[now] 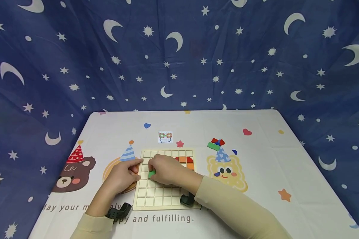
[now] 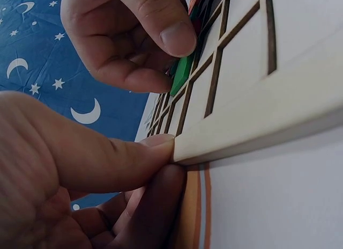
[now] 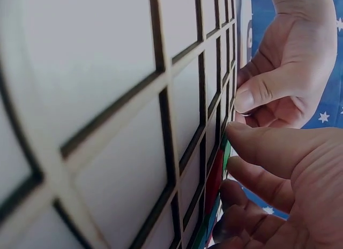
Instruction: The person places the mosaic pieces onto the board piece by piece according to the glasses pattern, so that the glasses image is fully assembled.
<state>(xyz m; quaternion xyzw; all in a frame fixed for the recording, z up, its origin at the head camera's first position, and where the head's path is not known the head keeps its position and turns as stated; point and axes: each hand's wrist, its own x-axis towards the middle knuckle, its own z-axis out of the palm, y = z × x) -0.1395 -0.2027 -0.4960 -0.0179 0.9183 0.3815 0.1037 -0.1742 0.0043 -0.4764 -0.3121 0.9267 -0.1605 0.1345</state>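
A pale wooden grid board (image 1: 149,201) lies on the table in front of the person. My left hand (image 1: 122,175) holds its left edge, thumb and a fingertip on the rim (image 2: 252,133). Over the board's left columns, my right hand (image 1: 170,169) pinches a small green tile (image 1: 151,174) between thumb and finger, low against the grid. Red (image 1: 190,159) and orange tiles (image 1: 182,159) fill several cells at the upper right. The right hand and forearm hide the board's middle; a red tile (image 3: 214,176) shows beside the fingers in the right wrist view.
A small printed pattern card (image 1: 165,137) lies behind the board. Loose green (image 1: 213,146), red (image 1: 222,142) and blue pieces (image 1: 234,152) lie to the right. The white tablecloth (image 1: 257,205) carries printed cartoons; a blue star-patterned curtain (image 1: 197,66) hangs behind.
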